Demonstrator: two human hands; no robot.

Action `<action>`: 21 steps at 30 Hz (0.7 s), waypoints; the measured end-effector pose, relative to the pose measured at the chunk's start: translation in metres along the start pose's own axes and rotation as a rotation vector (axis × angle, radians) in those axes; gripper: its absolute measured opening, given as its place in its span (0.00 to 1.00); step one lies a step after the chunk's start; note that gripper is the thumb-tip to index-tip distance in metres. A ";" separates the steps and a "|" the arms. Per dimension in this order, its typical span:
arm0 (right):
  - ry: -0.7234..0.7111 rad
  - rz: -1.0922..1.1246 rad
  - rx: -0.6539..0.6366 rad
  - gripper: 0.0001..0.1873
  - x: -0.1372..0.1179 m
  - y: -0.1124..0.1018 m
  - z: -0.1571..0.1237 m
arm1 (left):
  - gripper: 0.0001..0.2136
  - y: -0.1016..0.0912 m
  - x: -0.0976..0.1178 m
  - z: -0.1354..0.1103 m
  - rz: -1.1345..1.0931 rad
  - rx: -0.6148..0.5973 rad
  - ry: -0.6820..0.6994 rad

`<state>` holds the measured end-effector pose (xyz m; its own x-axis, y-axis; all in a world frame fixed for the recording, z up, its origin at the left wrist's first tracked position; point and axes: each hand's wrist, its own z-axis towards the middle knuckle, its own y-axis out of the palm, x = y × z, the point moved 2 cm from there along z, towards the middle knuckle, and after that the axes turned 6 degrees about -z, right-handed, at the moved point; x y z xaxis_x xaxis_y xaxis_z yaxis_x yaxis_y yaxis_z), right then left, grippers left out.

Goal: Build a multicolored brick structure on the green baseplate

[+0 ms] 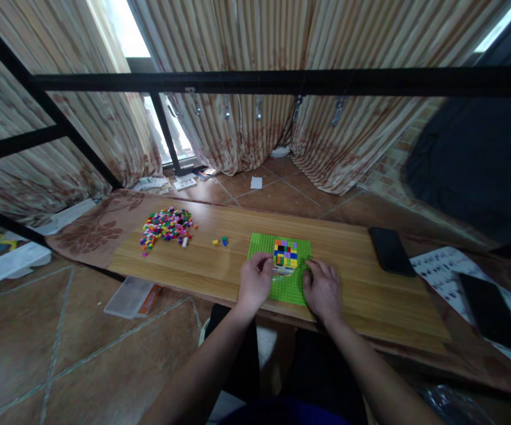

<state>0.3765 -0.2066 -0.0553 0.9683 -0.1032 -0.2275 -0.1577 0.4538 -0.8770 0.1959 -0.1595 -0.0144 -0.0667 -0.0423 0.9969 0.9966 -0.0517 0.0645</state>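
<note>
A block of multicoloured toy bricks [285,255] stands on a green studded baseplate [287,293], which lies on a wooden board [211,271]. My left hand [255,282] is at the left side of the brick block, its fingers curled and close together. Whether a small piece is between those fingertips is hidden. My right hand [324,289] rests over the right edge of the baseplate, fingers bent and somewhat apart, with no brick visible in them. A small gap separates it from the brick block.
Left on the board lies a pile of loose coloured bricks [167,225]; a few stray bricks [223,241] sit nearer the baseplate. A black phone [392,251] is to the right, beside a printed sheet [441,265] and a dark flat device [494,310]. A black metal bar [255,81] crosses beyond.
</note>
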 end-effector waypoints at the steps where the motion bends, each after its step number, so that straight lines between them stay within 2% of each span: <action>1: 0.000 0.001 0.001 0.17 0.000 0.000 0.000 | 0.07 0.000 0.000 0.001 -0.003 -0.005 -0.006; 8: 0.003 0.012 0.016 0.17 -0.001 0.000 0.000 | 0.05 0.001 0.008 0.008 -0.056 -0.011 -0.055; 16: 0.006 -0.004 0.012 0.17 -0.001 0.000 0.000 | 0.05 0.004 0.016 0.011 -0.178 0.012 -0.214; 21: 0.009 0.006 -0.001 0.17 -0.001 0.000 -0.001 | 0.05 0.005 0.017 0.015 -0.177 0.001 -0.197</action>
<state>0.3758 -0.2074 -0.0554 0.9656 -0.1084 -0.2364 -0.1636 0.4537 -0.8760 0.2000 -0.1458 0.0036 -0.2296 0.1625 0.9596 0.9702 -0.0399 0.2389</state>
